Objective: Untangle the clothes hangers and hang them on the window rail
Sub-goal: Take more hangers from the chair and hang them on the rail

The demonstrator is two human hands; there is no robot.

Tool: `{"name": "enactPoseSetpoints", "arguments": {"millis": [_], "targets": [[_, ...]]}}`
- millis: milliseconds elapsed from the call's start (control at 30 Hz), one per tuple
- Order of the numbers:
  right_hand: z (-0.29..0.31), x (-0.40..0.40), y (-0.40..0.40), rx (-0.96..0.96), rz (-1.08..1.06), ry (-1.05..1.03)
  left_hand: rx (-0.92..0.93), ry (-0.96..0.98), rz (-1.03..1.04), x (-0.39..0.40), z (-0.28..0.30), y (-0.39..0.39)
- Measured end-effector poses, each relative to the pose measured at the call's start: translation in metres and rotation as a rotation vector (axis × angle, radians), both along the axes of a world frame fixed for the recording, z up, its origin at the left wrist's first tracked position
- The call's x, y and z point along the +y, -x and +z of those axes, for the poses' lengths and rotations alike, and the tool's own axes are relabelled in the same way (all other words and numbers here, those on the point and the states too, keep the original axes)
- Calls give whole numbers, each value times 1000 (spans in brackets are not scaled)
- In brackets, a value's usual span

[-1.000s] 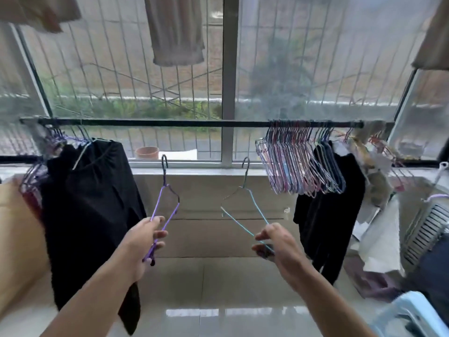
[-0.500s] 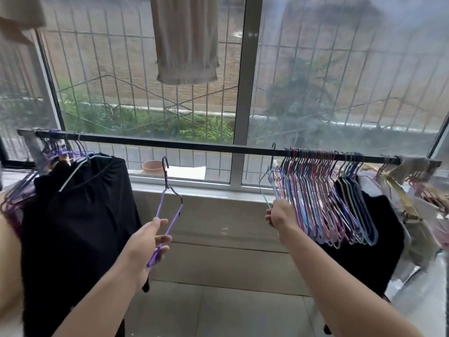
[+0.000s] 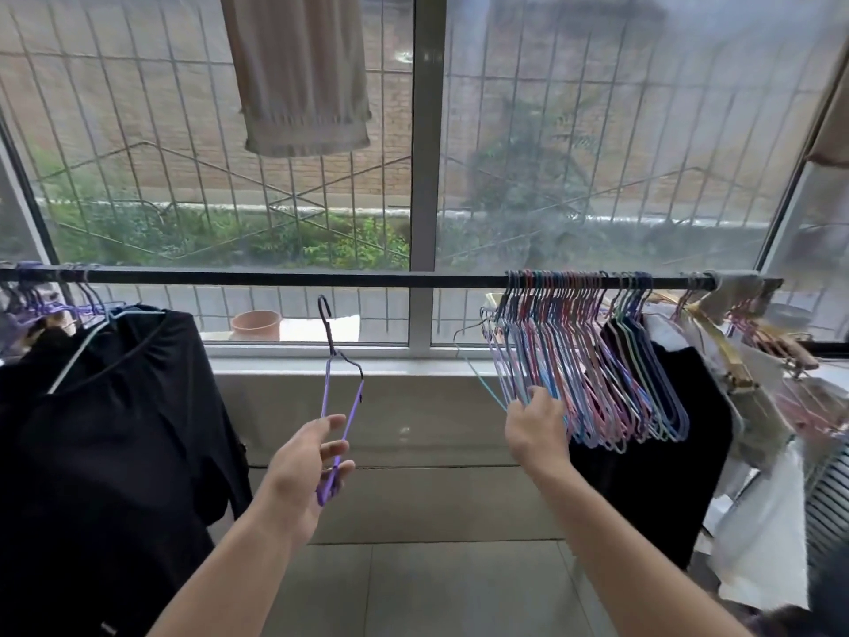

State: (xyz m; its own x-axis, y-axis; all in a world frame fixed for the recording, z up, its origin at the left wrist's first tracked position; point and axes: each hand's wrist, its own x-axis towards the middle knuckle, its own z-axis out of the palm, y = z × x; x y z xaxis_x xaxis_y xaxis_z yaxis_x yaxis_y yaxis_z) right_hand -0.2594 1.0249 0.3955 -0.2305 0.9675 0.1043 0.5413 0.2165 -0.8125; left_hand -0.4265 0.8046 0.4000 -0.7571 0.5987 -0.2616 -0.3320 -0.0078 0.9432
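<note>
A black window rail (image 3: 367, 280) runs across the window. My left hand (image 3: 303, 471) holds the bottom of a purple wire hanger (image 3: 342, 393), upright below the rail, its black hook free. My right hand (image 3: 535, 429) grips the lower end of a light blue wire hanger (image 3: 482, 383) at the left edge of a dense row of coloured hangers (image 3: 597, 360) on the rail. The blue hanger's hook sits below the rail; I cannot tell if it is on it.
A black garment (image 3: 105, 452) hangs at the left under several purple hangers (image 3: 41, 305). More black cloth (image 3: 666, 452) and mixed clutter (image 3: 758, 406) fill the right. A beige cloth (image 3: 298, 71) hangs overhead. A terracotta pot (image 3: 256, 324) stands on the sill.
My right hand has carried the blue hanger up and right to the left edge of the hanger row. My left hand kept the purple hanger and rose slightly.
</note>
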Motion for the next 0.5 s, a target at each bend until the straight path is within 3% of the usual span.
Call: {"name": "enactPoseSetpoints", "arguments": {"millis": [67, 233, 333, 367, 500], "targets": [[-8, -24, -8, 48, 113, -77, -27, -1, -85, 4, 1, -11], [-9, -78, -13, 68, 366, 37, -96, 23, -329, 23, 3, -54], [9, -95, -30, 348, 611, 506, -83, 4, -419, 36, 3, -74], [11, -95, -36, 362, 686, 600, -56, 7, -447, 39, 4, -80], [2, -91, -46, 227, 840, 581, -3, -6, -449, 44, 10, -96]]}}
